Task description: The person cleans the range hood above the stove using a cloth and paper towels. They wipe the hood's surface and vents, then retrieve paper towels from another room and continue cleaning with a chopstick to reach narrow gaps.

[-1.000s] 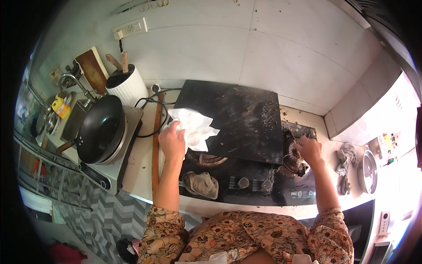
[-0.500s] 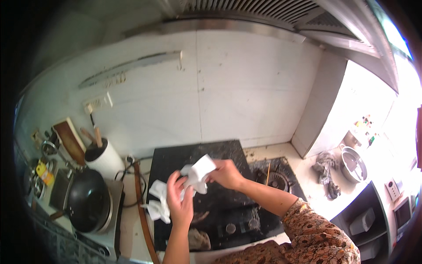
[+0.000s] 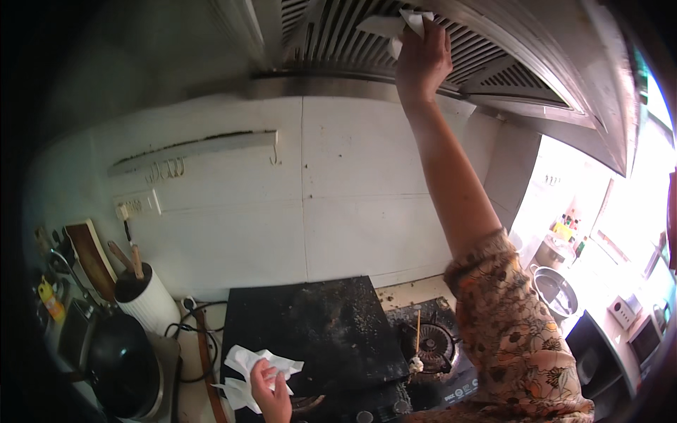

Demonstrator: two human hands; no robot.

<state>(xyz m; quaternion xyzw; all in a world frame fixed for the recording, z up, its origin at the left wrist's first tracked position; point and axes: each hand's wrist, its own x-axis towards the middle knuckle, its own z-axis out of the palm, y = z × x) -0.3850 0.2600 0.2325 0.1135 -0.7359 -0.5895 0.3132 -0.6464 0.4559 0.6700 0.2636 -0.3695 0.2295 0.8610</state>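
Note:
My right hand [image 3: 425,60] is raised to the slatted range hood [image 3: 345,42] and grips a folded white paper tissue [image 3: 417,21] against or just below the slats. I cannot tell whether the paper touches the metal. Low at the left, my left hand [image 3: 273,389] has its fingers curled around a loose bunch of white tissues [image 3: 254,359]. This bunch hangs over the left edge of the black panel [image 3: 303,324] on the stove. Part of the bunch is hidden behind the fingers.
A gas burner [image 3: 434,347] with a thin stick [image 3: 417,328] across it lies right of the panel. On the left stand a black wok [image 3: 123,366], a white ribbed holder [image 3: 151,299] and a black cable [image 3: 185,330]. A metal pot [image 3: 556,292] sits at the right.
My right hand has gone from beside the left, over the stove, up to the hood with a tissue. My left hand stays low with the other tissues. The view has tilted upward.

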